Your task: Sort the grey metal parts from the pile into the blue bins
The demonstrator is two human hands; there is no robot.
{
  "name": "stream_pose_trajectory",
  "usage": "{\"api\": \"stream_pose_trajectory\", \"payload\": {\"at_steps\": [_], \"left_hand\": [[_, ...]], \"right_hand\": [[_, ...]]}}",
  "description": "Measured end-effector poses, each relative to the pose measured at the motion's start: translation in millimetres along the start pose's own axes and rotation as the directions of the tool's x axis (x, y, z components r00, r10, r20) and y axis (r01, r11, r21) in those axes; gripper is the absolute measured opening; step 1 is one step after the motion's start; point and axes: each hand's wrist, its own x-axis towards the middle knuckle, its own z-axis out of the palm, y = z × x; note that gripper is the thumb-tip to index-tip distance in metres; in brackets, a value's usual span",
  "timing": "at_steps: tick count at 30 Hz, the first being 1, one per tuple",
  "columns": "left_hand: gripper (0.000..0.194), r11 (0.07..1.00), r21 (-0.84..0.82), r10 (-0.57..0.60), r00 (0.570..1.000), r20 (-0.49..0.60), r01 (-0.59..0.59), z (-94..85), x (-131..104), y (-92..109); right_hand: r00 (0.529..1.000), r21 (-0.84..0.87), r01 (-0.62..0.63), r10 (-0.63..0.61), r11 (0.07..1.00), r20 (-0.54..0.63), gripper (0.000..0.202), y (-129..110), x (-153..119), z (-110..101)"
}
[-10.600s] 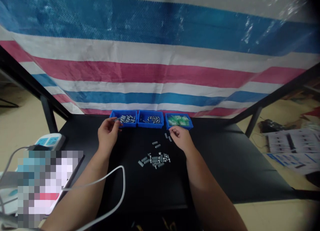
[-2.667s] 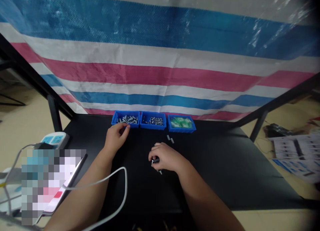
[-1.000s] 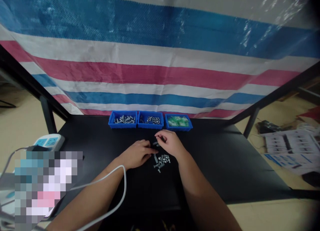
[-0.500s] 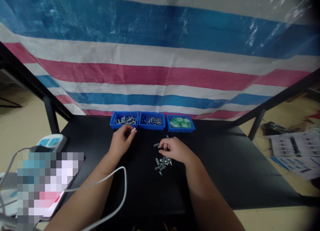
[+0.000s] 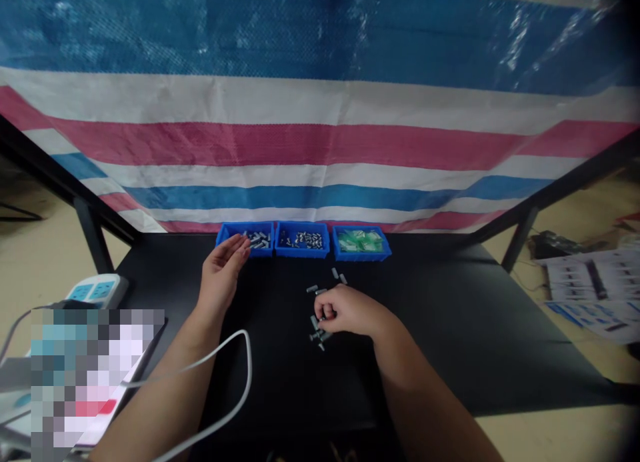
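Left grip [image 5: 221, 275], narrow, had shifted to the tray [image 5: 263, 253] beside it; right grip [image 5: 347, 309], curled, had lowered to metal pieces [image 5: 315, 323], picking apparently underway, both loads unclear.

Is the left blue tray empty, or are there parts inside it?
Not empty: metal parts lie inside the left blue tray; the left hand hides some of its interior.

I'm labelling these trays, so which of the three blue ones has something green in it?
The right-hand tray, at the row's right end: its contents are partly green, while the left tray and middle tray show grey and silvery pieces.
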Motion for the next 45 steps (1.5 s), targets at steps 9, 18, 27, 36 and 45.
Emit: {"api": "stream_pose_trajectory", "payload": {"at_steps": [9, 18, 27, 36, 45], "left_hand": [[0.027, 0.992, 0.123, -0.048, 0.975, 0.215, 0.022, 1.4, -13, 0], [0.021, 0.947, 0.313, -0.083, 0.891, 0.447, -0.069, 4.1, -21, -4], [0.022, 0.918, 0.387, -0.133, 0.850, 0.510, -0.088, 4.5, -25, -7], [0.019, 0.837, 0.480, -0.185, 0.689, 0.700, -0.263, 7.6, -29, -3], [0.025, 0.645, 0.453, -0.062, 0.548, 0.834, -0.616, 14.0, -40, -7]], "right_hand": [[0.998, -0.052, -0.015, 0.012, 0.999, -0.063, 0.011, 6, 3, 6], [0.973, -0.033, 0.082, -0.087, 0.996, -0.216, 0.015, 10, 6, 4], [0.436, 0.070, 0.214, -0.031, 0.974, -0.899, 0.019, 4, 23, 6], [0.589, 0.056, 0.135, -0.035, 0.989, -0.807, 0.050, 13, 37, 6], [0.547, 0.111, 0.065, 0.058, 0.992, -0.835, 0.025, 27, 12, -9]]}}
